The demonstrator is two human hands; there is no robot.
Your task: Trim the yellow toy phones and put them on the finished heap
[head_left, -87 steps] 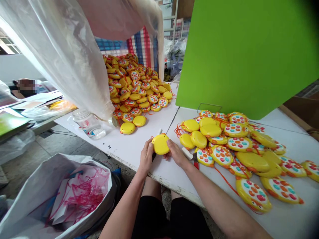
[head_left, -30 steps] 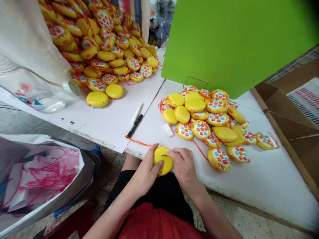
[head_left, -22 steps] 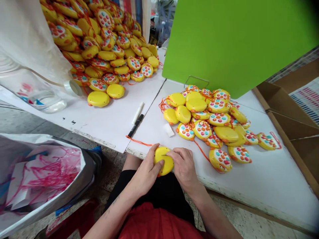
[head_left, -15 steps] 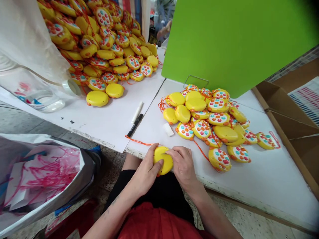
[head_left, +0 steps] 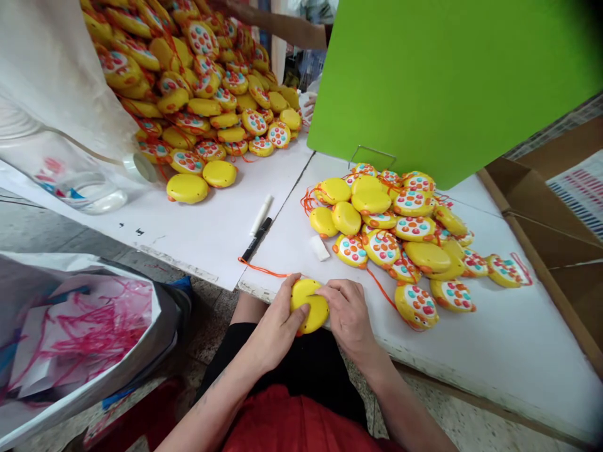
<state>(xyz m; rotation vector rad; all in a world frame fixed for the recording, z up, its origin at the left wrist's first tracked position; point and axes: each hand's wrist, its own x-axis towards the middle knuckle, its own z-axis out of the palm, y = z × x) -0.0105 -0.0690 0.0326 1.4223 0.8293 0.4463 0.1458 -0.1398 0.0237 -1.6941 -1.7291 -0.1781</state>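
At the left, an open bag (head_left: 89, 351) stands below the near edge of the white surface (head_left: 211, 232). A clear jar (head_left: 89, 191) lies at the surface's left end, in front of the large pile (head_left: 207, 107); another person's arm (head_left: 289, 30) reaches over that pile. A white pen (head_left: 260, 215) and a black marker (head_left: 257, 240) lie beside the seam. An orange cord (head_left: 266, 270) runs from the marker's near end to the work.

The left hand (head_left: 276, 323) grips the yellow piece (head_left: 318, 311) at the near edge, plain face up, thumb across it. The right hand (head_left: 348, 314) is pinched narrow against that face; whether the thin dark line at its fingertips is a tool or a shadow cannot be told.

Further right, the smaller pile (head_left: 370, 199) occupies the surface before the green board (head_left: 447, 81).

Step in hand, as judged: fine fingertip work on the plain face. The next move calls for a steady left grip and controlled right fingertips.
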